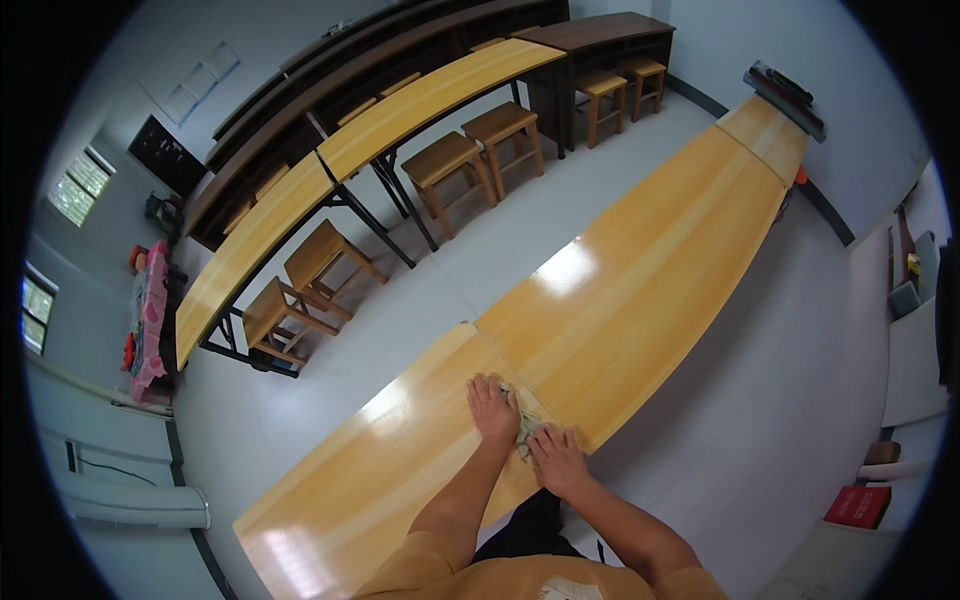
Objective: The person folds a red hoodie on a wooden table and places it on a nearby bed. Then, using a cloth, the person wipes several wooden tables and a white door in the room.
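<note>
Two light wood-grain tables stand end to end before me: a near table [420, 420] and a far table [637, 277], with a thin seam between them. A crumpled, pale greenish cloth [528, 427] lies on the near table close to that seam. My left hand [495, 409] presses flat on the upper part of the cloth, fingers pointing away from me. At the cloth's lower right side, by the table edge, my right hand [556, 459] rests with its fingertips on the cloth. Parts of the cloth are hidden under both hands.
Across the aisle runs a row of narrow yellow tables [442, 82] with wooden stools [442, 161] beside it and dark brown desks [600, 31] behind. Dark and grey items [787, 94] lie at the far table end. A red box [857, 506] sits at right, a white air conditioner [135, 504] at left.
</note>
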### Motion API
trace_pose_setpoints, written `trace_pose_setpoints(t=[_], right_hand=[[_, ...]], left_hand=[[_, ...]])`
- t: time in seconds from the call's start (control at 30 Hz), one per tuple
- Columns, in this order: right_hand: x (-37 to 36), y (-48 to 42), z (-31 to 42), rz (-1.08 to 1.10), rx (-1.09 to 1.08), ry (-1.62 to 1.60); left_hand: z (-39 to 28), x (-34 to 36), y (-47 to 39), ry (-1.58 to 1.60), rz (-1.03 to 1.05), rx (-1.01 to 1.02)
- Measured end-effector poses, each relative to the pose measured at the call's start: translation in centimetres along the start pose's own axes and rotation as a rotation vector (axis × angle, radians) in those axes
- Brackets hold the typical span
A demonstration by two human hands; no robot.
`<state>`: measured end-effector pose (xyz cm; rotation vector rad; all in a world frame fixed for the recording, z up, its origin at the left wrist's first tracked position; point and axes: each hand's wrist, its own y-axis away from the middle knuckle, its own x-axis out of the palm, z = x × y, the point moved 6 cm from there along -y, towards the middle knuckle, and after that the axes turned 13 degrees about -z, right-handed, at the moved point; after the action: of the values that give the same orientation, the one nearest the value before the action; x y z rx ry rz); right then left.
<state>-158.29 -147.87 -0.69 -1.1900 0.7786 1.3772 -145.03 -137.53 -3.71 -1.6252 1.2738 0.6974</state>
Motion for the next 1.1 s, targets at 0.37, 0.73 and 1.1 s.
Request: trace_pose_setpoints(t=[0.37, 0.73, 1.1], right_hand=[[-2.0, -5.6, -9.7, -0.002, 0.242, -0.02], [-4.2, -9.5, -17.3, 0.075, 0.437, 0.055], [-3.4, -8.3, -13.9, -0.138, 0.278, -0.179]], left_hand=[[-8.8, 8.0, -8.4, -0.036, 0.104, 0.071], [-17.4, 13.7, -13.8, 0.07, 0.208, 0.212], [-13.3, 9.4, -8.9, 0.331, 0.29, 0.403]])
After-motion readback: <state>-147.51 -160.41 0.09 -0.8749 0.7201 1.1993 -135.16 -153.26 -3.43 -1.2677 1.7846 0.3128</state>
